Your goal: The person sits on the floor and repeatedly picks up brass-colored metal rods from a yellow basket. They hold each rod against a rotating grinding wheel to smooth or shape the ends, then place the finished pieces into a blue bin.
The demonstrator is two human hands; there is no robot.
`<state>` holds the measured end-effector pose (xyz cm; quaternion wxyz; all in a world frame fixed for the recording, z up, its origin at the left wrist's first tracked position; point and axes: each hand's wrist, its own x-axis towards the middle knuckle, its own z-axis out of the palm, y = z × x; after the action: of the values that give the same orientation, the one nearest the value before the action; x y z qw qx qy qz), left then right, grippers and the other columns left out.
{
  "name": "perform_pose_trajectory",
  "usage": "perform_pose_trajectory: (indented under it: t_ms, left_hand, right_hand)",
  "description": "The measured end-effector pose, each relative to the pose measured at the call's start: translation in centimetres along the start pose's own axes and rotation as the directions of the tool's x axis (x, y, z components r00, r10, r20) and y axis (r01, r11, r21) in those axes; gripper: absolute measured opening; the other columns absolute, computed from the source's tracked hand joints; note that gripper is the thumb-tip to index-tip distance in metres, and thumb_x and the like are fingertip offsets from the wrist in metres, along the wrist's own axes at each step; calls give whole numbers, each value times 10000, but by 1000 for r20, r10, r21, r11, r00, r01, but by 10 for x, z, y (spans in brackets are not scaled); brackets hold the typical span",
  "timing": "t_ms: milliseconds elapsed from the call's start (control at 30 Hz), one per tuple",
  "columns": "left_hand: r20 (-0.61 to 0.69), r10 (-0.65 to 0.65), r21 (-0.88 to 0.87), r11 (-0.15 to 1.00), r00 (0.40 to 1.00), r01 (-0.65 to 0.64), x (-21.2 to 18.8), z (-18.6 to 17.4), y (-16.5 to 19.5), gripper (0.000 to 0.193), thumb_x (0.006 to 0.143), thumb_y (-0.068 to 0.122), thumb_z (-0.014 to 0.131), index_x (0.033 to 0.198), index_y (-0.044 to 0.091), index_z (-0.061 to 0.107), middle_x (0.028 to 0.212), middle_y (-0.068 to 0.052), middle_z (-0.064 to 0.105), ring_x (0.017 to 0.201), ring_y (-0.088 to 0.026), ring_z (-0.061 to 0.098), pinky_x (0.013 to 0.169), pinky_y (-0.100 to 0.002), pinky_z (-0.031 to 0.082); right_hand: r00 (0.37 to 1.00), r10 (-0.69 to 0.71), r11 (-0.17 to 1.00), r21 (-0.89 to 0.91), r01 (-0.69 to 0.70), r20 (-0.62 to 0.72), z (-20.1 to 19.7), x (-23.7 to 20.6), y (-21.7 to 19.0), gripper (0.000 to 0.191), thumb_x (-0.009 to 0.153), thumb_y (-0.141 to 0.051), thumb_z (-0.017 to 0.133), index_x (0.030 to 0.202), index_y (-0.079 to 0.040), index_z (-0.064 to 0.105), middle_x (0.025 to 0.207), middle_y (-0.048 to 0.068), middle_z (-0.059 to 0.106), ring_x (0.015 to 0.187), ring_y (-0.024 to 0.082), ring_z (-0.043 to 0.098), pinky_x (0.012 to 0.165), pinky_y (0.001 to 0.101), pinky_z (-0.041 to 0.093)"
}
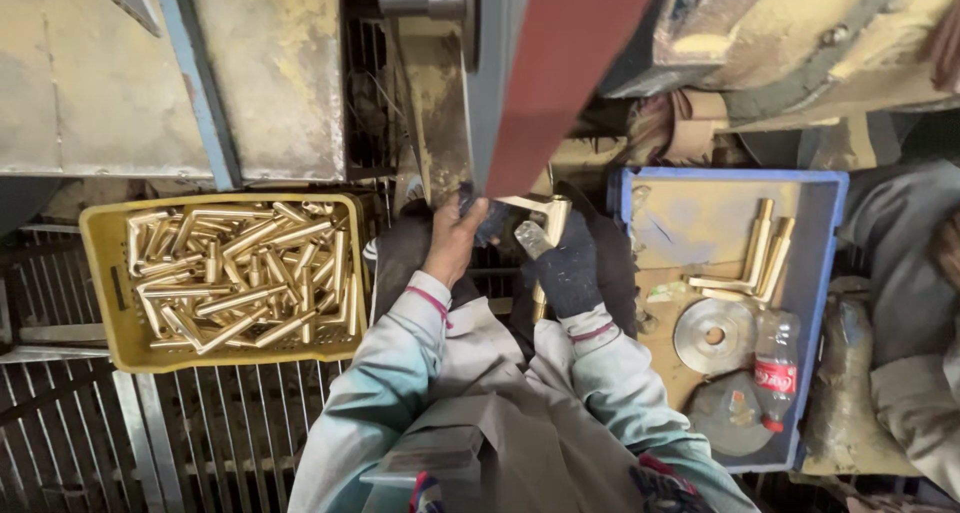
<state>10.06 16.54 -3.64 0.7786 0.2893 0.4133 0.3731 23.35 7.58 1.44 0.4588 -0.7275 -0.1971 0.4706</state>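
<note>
A: Background: worn yellow machine housing with a red belt [560, 73] slanting down; yellow crate [105, 303] of brass parts at left, blue tray [825, 273] at right.

B: And the handle [552, 223]?

A: I see it between both hands, touching the belt, long axis near vertical. Left hand [455, 243] bare, fingers closed on its top end; right hand [568, 268] gloved, gripping the shaft, equally near.

yellow crate [105, 273] of brass handles [240, 273], blue tray [825, 233] with metal disc [713, 336], plastic bottle [775, 368], floor grating [200, 433]
</note>
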Motion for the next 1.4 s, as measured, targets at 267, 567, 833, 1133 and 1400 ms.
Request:
perform_pose_trajectory:
  t_ms: [267, 567, 833, 1133, 1400]
  left_hand:
    - [-132, -44, 55, 997, 990, 51, 1, -20, 17, 197, 1017, 194, 630, 1093, 13, 647, 920, -71, 700, 731, -157, 674, 556, -319, 587]
    - [30, 59, 83, 995, 998, -61, -3, 16, -14, 222, 1058, 146, 656, 1209, -16, 640, 1016, -48, 656, 846, -124, 604, 695, -285, 538]
    - [-145, -81, 29, 996, 986, 86, 9, -21, 8, 158, 1013, 167, 623, 1092, 31, 621, 909, -36, 660, 750, -141, 643, 545, -319, 584]
    - [-148, -80, 26, 996, 986, 85, 8, -10, 15, 196, 1026, 208, 645, 1106, 30, 638, 899, -47, 657, 728, -150, 648, 555, -328, 593]
    - [20, 133, 66, 989, 991, -134, -6, 22, -2, 255, 1065, 178, 692, 1202, -32, 653, 1024, -44, 676, 888, -123, 627, 767, -276, 551]
  right_hand:
    - [994, 99, 988, -121, -93, 45, 32, 17, -10, 329, 866, -184, 788, 1021, -15, 551, 746, 94, 646, 490, 146, 618, 416, 318, 497]
    - [995, -66, 997, 47, 69, -69, -13, -14, 5, 234, 914, -118, 760, 1091, -35, 633, 844, 17, 650, 634, 86, 584, 520, 253, 493]
    - [987, 159, 987, -13, -159, 12, 35, 13, -9, 256, 880, -129, 758, 1015, -38, 561, 734, 41, 604, 495, 129, 565, 415, 298, 457]
    - [981, 191, 977, 90, -194, 42, 35, 17, -18, 240, 887, -129, 724, 1014, -52, 536, 675, 59, 572, 424, 156, 526, 359, 326, 414]
    - [995, 93, 996, 14, -92, -26, -15, -6, 2, 327, 919, -84, 740, 1194, 17, 595, 823, 131, 637, 563, 225, 579, 471, 343, 465]
